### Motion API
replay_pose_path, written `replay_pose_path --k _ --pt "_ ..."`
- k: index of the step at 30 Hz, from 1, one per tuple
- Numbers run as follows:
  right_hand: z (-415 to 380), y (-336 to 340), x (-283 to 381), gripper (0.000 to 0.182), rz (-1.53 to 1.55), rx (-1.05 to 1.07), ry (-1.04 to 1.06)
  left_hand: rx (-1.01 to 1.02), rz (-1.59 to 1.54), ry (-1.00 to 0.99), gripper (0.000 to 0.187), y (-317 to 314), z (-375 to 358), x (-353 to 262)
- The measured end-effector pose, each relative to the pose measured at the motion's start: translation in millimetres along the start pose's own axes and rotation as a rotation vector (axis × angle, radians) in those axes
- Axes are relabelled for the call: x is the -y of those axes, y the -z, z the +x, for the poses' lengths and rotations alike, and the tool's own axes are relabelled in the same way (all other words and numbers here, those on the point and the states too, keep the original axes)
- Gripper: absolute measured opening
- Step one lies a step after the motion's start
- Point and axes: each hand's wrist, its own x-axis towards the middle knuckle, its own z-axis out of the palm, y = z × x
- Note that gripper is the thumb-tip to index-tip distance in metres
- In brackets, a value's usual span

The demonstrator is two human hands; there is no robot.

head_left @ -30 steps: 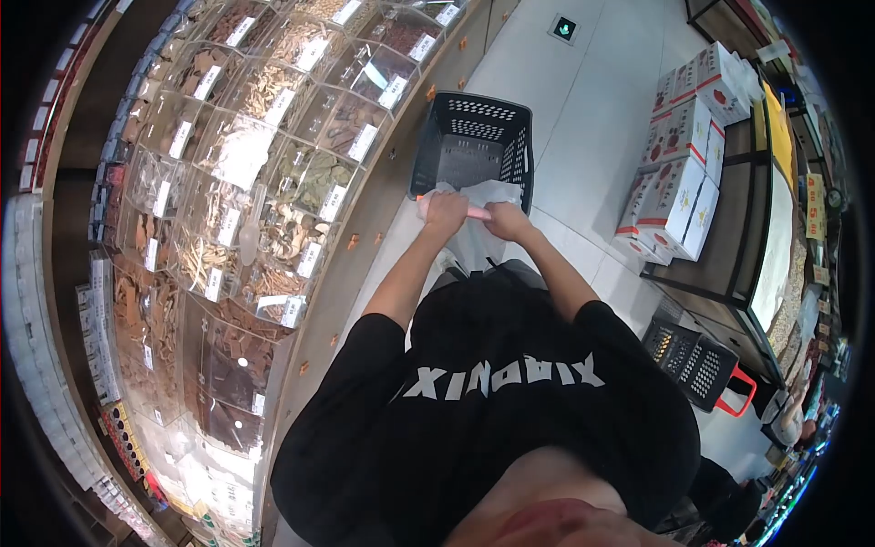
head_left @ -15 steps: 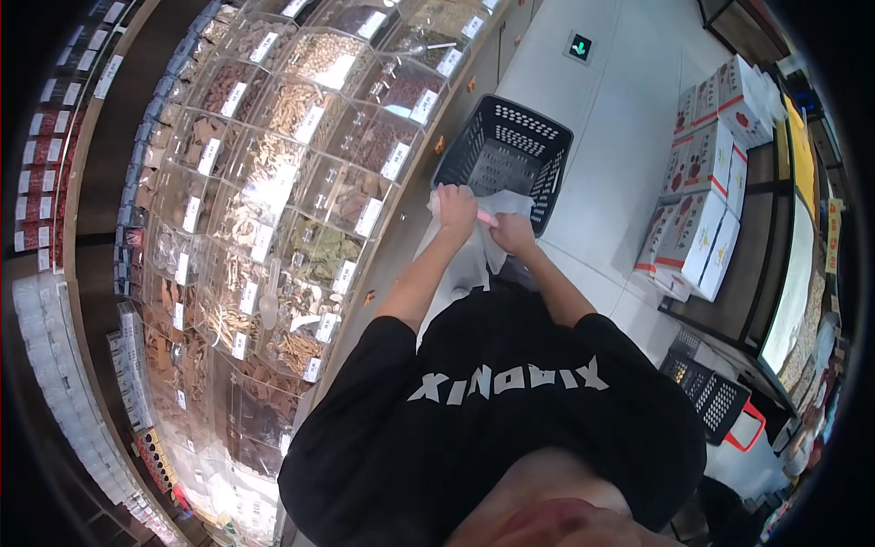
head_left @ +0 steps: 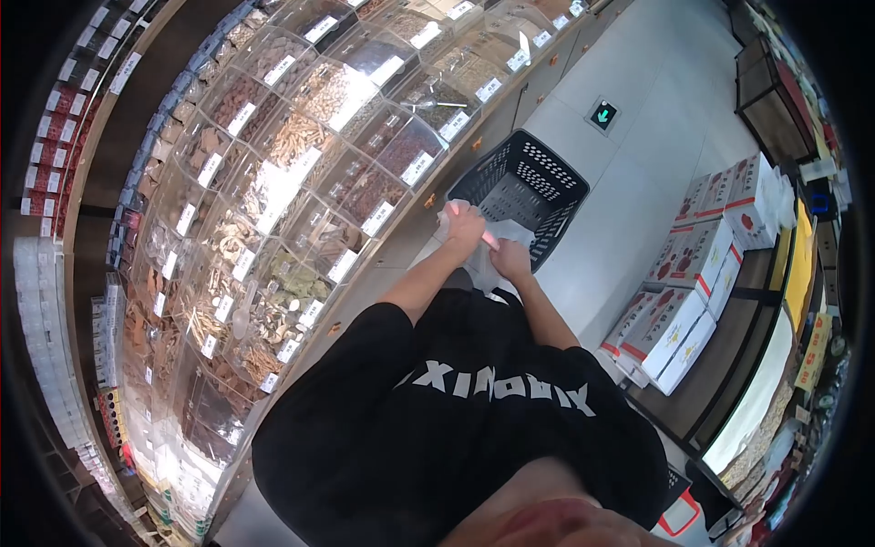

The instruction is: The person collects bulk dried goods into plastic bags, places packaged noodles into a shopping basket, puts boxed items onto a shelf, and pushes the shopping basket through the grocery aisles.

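In the head view a thin, whitish plastic bag [head_left: 510, 232] hangs between my two hands, over the near end of a dark grey shopping basket [head_left: 524, 187]. Fingers of my left hand [head_left: 463, 223] are closed round the bag's gathered left part. On the other side my right hand [head_left: 510, 258] grips the bag, fingers bent. A pink strip [head_left: 490, 240] shows between the hands; what it is I cannot make out. Inside the basket only its perforated walls and floor show.
Clear bins of dried goods [head_left: 301, 182] with price labels line the left. White and red boxes [head_left: 679, 314] are stacked on a low shelf at right. A green arrow sign [head_left: 602, 115] lies in the tiled floor [head_left: 592, 228]. Another basket's red handle [head_left: 679, 515] shows at lower right.
The view has turned, so the basket appears slightly lower and further right. Both hands still hold the bag and have come a little lower in the view.
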Motion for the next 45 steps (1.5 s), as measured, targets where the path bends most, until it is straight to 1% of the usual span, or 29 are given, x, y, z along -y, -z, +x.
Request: replay_pose_path --k 4,8,13,19,21,24,26,27,28,30,33,35,36,37,38,41,43,45 --pt "39.4 25.8 -25.7 0.027 -0.042 0.011 -0.008 -0.029 -0.013 -0.015 0.023 13.3 48.0 -10.5" --pt "74.5 56.5 -51.4 0.025 0.006 -0.002 -0.049 -0.069 -0.023 0.003 0.023 20.0 97.1 -26.0" --pt "125.4 93.7 -85.8 0.025 0.014 -0.099 -0.092 0.015 -0.079 0.02 0.021 39.6 173.4 -45.1" --pt "183.4 131.3 -121.0 0.026 -0.062 -0.072 -0.12 0.099 -0.102 -0.013 0.022 49.6 253.5 -51.0" --pt "193.9 141.1 -128.2 0.026 -0.042 -0.077 -0.127 0.117 -0.133 -0.025 0.021 52.0 265.6 -56.6" --pt "210.6 152.9 -135.3 0.027 -0.034 -0.075 -0.122 0.074 -0.133 0.014 0.018 53.9 283.7 -62.1" --pt "211.6 156.4 -138.3 0.027 -0.019 -0.09 -0.109 0.028 -0.118 0.006 0.017 42.5 280.8 -71.0" --pt "218.8 155.4 -142.7 0.027 -0.037 -0.098 -0.07 -0.021 -0.092 0.007 0.017 43.0 292.6 -65.8" --pt "218.5 152.1 -148.7 0.028 -0.057 -0.1 -0.034 -0.025 -0.085 0.013 0.017 40.9 296.7 -64.6" --pt "218.3 154.2 -146.8 0.029 -0.001 -0.014 -0.032 -0.007 -0.082 0.031 0.016 37.4 293.1 -67.8" --pt "215.4 145.5 -151.8 0.033 0.033 0.135 0.084 0.141 0.009 -0.002 0.015 20.7 287.7 -69.6" --pt "209.9 139.3 -156.7 0.036 -0.004 0.24 0.167 0.145 0.046 0.02 0.015 31.1 270.1 -68.3" --pt "206.0 140.6 -155.1 0.038 -0.033 0.295 0.216 0.09 0.107 0.031 0.015 24.3 258.8 -70.6" --pt "205.4 141.8 -153.5 0.038 -0.065 0.353 0.275 0.046 0.115 0.075 0.014 26.9 244.5 -77.0" --pt "195.0 141.6 -156.0 0.039 -0.096 0.411 0.333 0.067 0.053 0.135 0.013 23.6 233.2 -83.6" --pt "169.1 147.9 -156.2 0.038 -0.152 0.526 0.488 0.068 0.102 0.259 0.014 8.8 193.8 -110.0" --pt "151.2 137.8 -162.7 0.039 -0.253 0.613 0.68 0.064 0.079 0.365 0.015 -11.6 158.6 -130.5" --pt "129.1 127.6 -164.1 0.04 -0.355 0.697 0.865 0.148 0.045 0.417 0.017 -24.5 123.2 -157.8"
